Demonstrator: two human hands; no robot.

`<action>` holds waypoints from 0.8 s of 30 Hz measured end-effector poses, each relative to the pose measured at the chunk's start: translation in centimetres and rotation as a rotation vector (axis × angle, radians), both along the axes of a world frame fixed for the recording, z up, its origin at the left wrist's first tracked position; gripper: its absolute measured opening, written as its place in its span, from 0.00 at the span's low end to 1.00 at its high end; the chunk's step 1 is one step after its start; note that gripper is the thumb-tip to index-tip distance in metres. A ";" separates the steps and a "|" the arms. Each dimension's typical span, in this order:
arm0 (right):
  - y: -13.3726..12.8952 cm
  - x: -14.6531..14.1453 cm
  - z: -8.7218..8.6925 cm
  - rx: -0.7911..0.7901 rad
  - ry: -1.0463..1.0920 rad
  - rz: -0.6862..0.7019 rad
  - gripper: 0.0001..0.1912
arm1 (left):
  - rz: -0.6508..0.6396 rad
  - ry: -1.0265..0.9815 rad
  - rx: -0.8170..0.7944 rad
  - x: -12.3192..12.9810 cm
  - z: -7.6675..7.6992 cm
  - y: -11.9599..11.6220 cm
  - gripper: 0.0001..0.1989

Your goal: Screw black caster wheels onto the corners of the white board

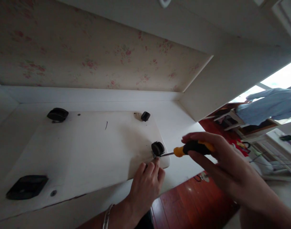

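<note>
My right hand (214,159) grips a screwdriver (196,147) with a yellow and black handle. The metal shaft points left, its tip at the base of a black caster wheel (157,148) near the right end of a white board (95,143). Curled at the board's front edge, my left hand (147,179) has a fingertip against the foot of that caster, close to the screwdriver tip. Whatever its fingertips pinch is hidden. Another caster (145,116) stands behind at the board's far right corner.
Two more casters, one at the back left (58,114) and one at the front left (27,187), sit on the board. A white shelf surface (181,127) bears it, with a floral panel (126,57) behind. Reddish floor (183,206) lies below; blue cloth (269,105) is at right.
</note>
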State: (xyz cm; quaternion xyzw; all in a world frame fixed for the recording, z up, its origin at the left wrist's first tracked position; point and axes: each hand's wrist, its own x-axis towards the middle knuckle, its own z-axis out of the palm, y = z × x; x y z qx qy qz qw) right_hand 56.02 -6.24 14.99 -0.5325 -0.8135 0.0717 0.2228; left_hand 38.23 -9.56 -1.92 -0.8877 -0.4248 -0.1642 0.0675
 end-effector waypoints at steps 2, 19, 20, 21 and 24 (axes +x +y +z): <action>0.1 -0.1 0.0 0.094 -0.060 -0.049 0.13 | -0.002 0.003 0.001 0.0 0.0 0.0 0.07; -0.2 0.4 0.4 0.084 -0.121 0.041 0.15 | 0.005 -0.004 0.009 0.0 -0.1 -0.1 0.07; -0.2 0.4 0.4 0.128 -0.142 0.001 0.14 | 0.006 -0.006 0.012 0.1 -0.1 -0.1 0.07; -0.2 0.4 0.4 0.161 -0.165 -0.024 0.15 | 0.010 -0.009 0.014 0.1 -0.1 -0.1 0.07; 0.0 0.4 0.4 0.107 -0.173 0.044 0.21 | 0.019 -0.032 0.022 0.2 -0.2 -0.1 0.05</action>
